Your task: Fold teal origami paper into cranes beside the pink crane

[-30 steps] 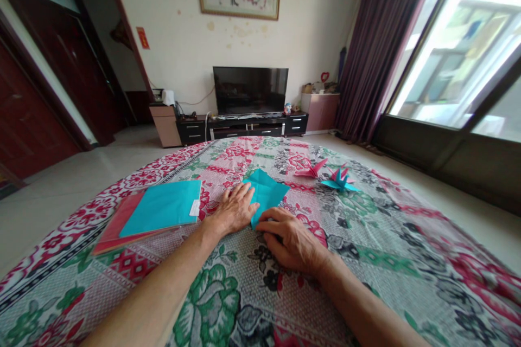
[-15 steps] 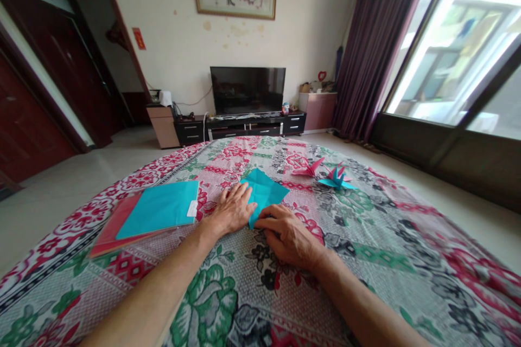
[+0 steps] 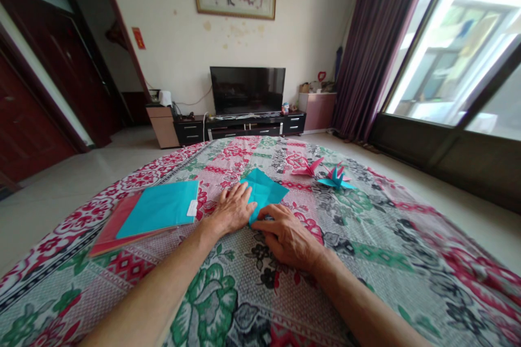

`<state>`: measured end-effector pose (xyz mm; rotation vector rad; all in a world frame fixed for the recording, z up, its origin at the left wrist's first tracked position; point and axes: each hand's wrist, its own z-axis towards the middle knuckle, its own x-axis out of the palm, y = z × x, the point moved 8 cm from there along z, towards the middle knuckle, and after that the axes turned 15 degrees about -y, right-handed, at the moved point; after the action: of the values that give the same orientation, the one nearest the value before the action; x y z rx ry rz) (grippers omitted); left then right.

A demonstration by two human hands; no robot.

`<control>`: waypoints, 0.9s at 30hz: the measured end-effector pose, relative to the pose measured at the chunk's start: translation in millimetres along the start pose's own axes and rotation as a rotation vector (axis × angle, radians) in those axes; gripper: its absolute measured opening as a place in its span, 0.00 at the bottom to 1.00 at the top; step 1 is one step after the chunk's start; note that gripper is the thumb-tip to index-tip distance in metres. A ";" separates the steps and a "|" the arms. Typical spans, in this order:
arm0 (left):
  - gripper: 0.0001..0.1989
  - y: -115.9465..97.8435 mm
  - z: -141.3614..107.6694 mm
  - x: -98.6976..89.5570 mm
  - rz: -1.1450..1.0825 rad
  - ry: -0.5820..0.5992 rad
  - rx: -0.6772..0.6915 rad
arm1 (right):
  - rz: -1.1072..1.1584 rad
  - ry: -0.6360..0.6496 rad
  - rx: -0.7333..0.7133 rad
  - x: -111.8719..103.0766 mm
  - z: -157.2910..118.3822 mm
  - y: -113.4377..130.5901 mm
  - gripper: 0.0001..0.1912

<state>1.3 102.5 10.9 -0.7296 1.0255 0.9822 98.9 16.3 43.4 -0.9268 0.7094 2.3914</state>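
Note:
A creased blue sheet of origami paper [image 3: 266, 190] lies on the patterned tablecloth, its far and right corners showing. My left hand [image 3: 233, 207] rests flat over its left edge, fingers stretched out and covering part of it. At the paper's near corner, my right hand [image 3: 287, 233] has its fingers curled and pressed together on the paper; the fingertips partly hide that corner. Beyond to the right sit folded paper cranes: a pink crane [image 3: 310, 168], and a blue crane [image 3: 337, 179] overlapping another pink one behind it.
Left of my hands lies a stack of blue and red paper sheets [image 3: 158, 209] with a small white label. The tablecloth [image 3: 203, 303] covers a round table. Past its far edge stand a television [image 3: 247, 90] and a low cabinet [image 3: 293, 123].
My right hand has shifted very slightly left at the paper's near corner. The left hand and the paper look the same.

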 end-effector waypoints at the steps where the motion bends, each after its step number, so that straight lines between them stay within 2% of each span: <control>1: 0.28 -0.4 -0.2 -0.5 0.000 0.005 -0.002 | -0.001 0.001 0.000 0.1 -0.1 -0.2 0.20; 7: 0.29 -0.9 -1.1 -1.4 -0.001 0.029 -0.018 | -0.006 -0.005 -0.018 -0.7 -0.2 0.7 0.18; 17: 0.28 1.2 -0.7 1.7 -0.010 -0.005 -0.021 | -0.026 -0.001 -0.025 -0.9 -0.4 1.6 0.16; 27: 0.28 1.6 -1.9 1.2 -0.012 0.017 -0.043 | -0.023 0.013 -0.018 -1.1 0.1 2.2 0.16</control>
<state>-0.6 101.9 9.0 -0.7797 1.0171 0.9917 98.2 14.5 44.9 -0.9543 0.6793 2.3776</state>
